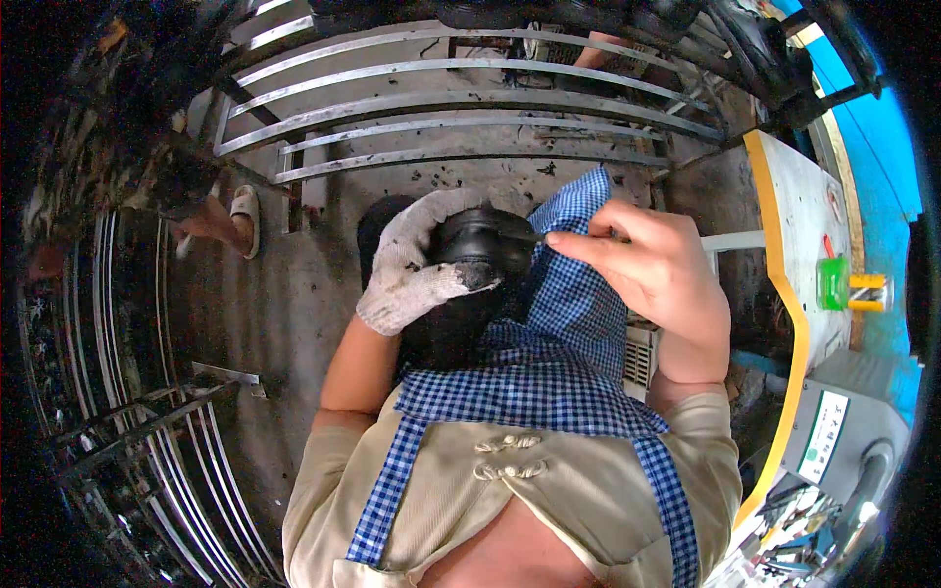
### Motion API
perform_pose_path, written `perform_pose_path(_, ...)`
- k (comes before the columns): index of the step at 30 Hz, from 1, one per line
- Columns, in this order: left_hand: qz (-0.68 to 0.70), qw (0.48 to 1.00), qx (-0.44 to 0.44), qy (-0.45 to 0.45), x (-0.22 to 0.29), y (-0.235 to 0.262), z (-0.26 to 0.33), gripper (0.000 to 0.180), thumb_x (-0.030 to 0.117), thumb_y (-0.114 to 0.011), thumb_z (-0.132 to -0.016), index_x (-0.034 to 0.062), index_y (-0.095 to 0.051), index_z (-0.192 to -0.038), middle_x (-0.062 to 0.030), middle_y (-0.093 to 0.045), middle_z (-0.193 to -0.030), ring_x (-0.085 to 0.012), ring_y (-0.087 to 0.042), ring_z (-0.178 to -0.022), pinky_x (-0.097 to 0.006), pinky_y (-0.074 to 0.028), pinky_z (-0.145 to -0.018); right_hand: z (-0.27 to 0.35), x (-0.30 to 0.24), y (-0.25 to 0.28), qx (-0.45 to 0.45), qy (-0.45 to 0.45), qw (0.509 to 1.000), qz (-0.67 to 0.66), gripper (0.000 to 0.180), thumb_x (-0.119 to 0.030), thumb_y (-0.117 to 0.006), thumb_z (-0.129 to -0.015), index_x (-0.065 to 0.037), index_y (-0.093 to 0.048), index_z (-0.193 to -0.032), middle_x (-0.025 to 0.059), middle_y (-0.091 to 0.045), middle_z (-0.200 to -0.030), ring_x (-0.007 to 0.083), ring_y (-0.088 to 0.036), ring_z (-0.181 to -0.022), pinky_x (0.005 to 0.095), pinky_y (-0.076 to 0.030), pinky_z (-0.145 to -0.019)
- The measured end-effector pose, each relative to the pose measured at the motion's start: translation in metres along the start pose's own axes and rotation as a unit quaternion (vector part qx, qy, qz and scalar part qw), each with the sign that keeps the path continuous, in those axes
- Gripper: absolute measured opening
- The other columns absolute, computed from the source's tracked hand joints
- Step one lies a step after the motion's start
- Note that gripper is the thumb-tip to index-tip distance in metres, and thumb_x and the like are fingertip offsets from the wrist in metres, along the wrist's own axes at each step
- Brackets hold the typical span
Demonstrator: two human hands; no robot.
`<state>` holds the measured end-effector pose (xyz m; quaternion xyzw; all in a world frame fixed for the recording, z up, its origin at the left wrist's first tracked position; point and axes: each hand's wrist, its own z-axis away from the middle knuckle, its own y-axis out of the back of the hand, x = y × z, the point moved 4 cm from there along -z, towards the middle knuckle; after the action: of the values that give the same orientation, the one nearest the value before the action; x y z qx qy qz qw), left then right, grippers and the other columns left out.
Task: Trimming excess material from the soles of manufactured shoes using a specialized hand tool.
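My left hand (404, 267), in a pale knit glove with dark smudges at the thumb, is closed around a rounded black part (482, 238) with ridges, which looks like rubber. It is held in front of my body, above my lap. My bare right hand (652, 257) comes in from the right with thumb and forefinger pinched at the part's right side. Something thin and dark seems to stick out from those fingertips toward the part, too small to name. A blue checked apron (539, 392) covers my lap, and one corner of it rises behind the black part.
A metal rack with long bars (470, 103) stands ahead, and more bars (211, 470) run along the left. At the right is a yellow-edged table (799, 245) with a green container (832, 283) and a grey machine box (853, 407). Another person's foot (245, 220) shows at left. Black scraps dot the floor.
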<state>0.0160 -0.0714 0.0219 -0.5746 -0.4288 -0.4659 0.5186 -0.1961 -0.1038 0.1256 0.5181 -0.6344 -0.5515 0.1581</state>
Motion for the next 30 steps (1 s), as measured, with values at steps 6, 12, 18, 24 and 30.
perform_pose_path(6, -0.031, 0.999, 0.006, 0.012, 0.0074, -0.0019, -0.0001, 0.075, 0.033, -0.084, -0.058, -0.0012, -0.055, -0.119, -0.0114, -0.061, -0.11, -0.0193, -0.058, -0.101, -0.032, -0.046, -0.09, 0.0027, 0.0047, 0.001, 0.005, 0.003, 1.0, -0.008, 0.028, -0.006, -0.067, -0.073, -0.017, -0.071, -0.099, 0.003, -0.056, -0.075, 0.0205, -0.057, -0.059, 0.0328, -0.047, -0.052)
perform_pose_path(12, -0.061, 0.998, 0.014, 0.001, -0.0005, 0.0011, -0.0013, 0.073, 0.033, -0.084, -0.057, 0.0007, -0.058, -0.117, -0.0112, -0.061, -0.109, -0.0203, -0.059, -0.1, -0.032, -0.046, -0.09, -0.0052, 0.0006, -0.0052, 0.003, -0.01, 1.0, 0.014, 0.028, -0.006, -0.067, -0.072, -0.017, -0.071, -0.097, 0.0035, -0.056, -0.075, 0.0198, -0.058, -0.059, 0.0322, -0.047, -0.051)
perform_pose_path(18, -0.068, 0.998, 0.011, -0.005, 0.0001, 0.0039, -0.0033, 0.075, 0.033, -0.084, -0.057, 0.0002, -0.057, -0.118, -0.0108, -0.061, -0.109, -0.0199, -0.059, -0.1, -0.032, -0.047, -0.09, 0.0016, 0.0055, -0.0007, 0.003, 0.004, 1.0, 0.008, 0.029, -0.006, -0.067, -0.072, -0.018, -0.071, -0.099, 0.0036, -0.056, -0.076, 0.0204, -0.058, -0.058, 0.0326, -0.047, -0.05)
perform_pose_path(24, -0.024, 0.999, 0.022, 0.024, 0.0077, -0.0015, -0.0009, 0.078, 0.033, -0.085, -0.056, 0.0, -0.055, -0.12, -0.0105, -0.06, -0.109, -0.0198, -0.058, -0.101, -0.032, -0.046, -0.091, -0.0059, -0.0004, -0.0031, 0.0, -0.011, 1.0, 0.02, 0.03, -0.005, -0.066, -0.072, -0.017, -0.071, -0.099, 0.0042, -0.056, -0.076, 0.0207, -0.058, -0.058, 0.0332, -0.047, -0.051)
perform_pose_path(30, -0.055, 0.998, 0.008, -0.01, 0.0035, 0.0017, -0.0003, 0.077, 0.036, -0.085, -0.057, 0.0001, -0.056, -0.119, -0.0109, -0.061, -0.108, -0.0201, -0.058, -0.101, -0.033, -0.046, -0.091, -0.0018, 0.0008, -0.0043, 0.005, 0.0, 1.0, 0.004, 0.032, -0.004, -0.065, -0.072, -0.017, -0.07, -0.101, 0.0043, -0.056, -0.076, 0.0209, -0.058, -0.058, 0.0336, -0.047, -0.051)
